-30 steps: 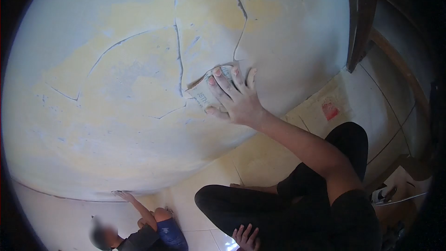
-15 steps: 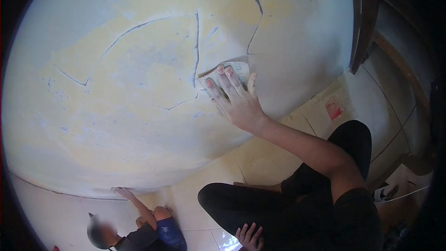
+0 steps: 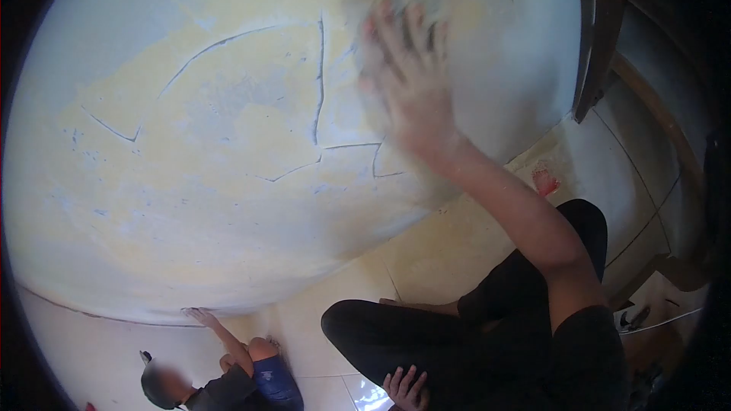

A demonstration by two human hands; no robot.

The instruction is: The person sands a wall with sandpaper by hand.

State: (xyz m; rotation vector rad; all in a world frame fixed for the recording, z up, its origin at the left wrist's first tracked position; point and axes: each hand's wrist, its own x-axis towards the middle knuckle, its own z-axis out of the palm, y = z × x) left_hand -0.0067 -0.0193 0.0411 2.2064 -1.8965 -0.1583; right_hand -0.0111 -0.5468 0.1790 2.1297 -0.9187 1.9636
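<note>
My right hand (image 3: 411,80) lies against the pale wall (image 3: 228,137), its fingers spread and smeared by motion. A blurred piece of sandpaper (image 3: 371,53) is under the fingers, pressed to the wall; most of it is hidden. Dark, jagged cracks run through the yellowish patches left of the hand and below it. At the bottom, my left hand (image 3: 406,388) rests on my dark-clothed leg (image 3: 403,335), fingers apart and holding nothing.
A person (image 3: 221,388) sits at the lower left with one hand on the wall's bottom edge. Dark wooden furniture (image 3: 598,38) stands at the right. Red powder (image 3: 544,180) marks the tiled floor (image 3: 449,251). A white cable (image 3: 662,322) lies at the lower right.
My right hand has moved up the wall with the sandpaper, uncovering cracks where it was. My left hand stays on the leg.
</note>
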